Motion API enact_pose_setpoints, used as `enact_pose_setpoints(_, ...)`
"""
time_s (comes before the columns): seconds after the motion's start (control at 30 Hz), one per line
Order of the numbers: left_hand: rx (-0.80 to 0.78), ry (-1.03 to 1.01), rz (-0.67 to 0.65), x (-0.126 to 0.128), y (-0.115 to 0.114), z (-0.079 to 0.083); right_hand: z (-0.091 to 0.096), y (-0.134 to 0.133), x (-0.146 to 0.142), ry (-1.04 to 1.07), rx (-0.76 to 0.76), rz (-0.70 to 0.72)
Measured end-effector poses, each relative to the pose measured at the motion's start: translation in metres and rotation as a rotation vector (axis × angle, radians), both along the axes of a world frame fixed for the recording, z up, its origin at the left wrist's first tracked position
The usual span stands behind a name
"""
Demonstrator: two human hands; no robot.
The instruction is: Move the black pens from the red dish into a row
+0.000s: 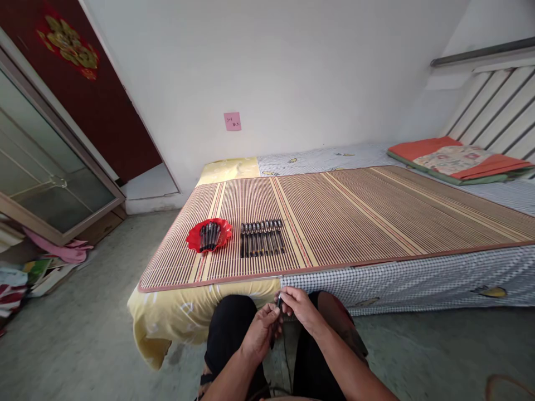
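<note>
Between my knees, a dark pen (279, 302) is held in both hands just off the bed's front edge. My left hand (262, 327) is closed around its lower part, and my right hand (297, 304) pinches the upper end. Fingers cover much of the pen. Ahead, on the bamboo mat (351, 217), a row of several similar pens (262, 238) lies side by side, with short dark pieces lined up at their far ends. Left of that row stands a red scalloped plate (193, 239) with several more dark pens (209, 236) in it.
The mat covers a bed with a yellow sheet (192, 312) and a checked sheet (418, 281). A folded orange and floral quilt (455, 159) lies at the far right. A pink note (232, 121) is on the wall. A glass-fronted cabinet (54, 161) stands at left.
</note>
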State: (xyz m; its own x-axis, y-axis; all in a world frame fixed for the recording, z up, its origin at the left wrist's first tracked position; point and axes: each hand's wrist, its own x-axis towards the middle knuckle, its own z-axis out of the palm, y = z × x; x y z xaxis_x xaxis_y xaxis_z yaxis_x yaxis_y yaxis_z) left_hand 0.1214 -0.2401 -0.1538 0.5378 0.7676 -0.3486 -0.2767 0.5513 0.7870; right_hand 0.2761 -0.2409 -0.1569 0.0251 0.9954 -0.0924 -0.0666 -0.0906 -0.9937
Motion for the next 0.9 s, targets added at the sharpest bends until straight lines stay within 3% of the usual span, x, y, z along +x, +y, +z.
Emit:
enact_pose_setpoints(0.63, -0.023, 0.056, -0.037, -0.0017, -0.0001, -0.0043, -0.0024, -0.0026, 0.0051, 0.058, -0.027, -0.036)
enact_pose_setpoints(0.9, -0.007, 0.077, -0.045, -0.0002, -0.0005, -0.005, 0.0047, -0.0012, 0.0061, 0.067, 0.0, -0.119)
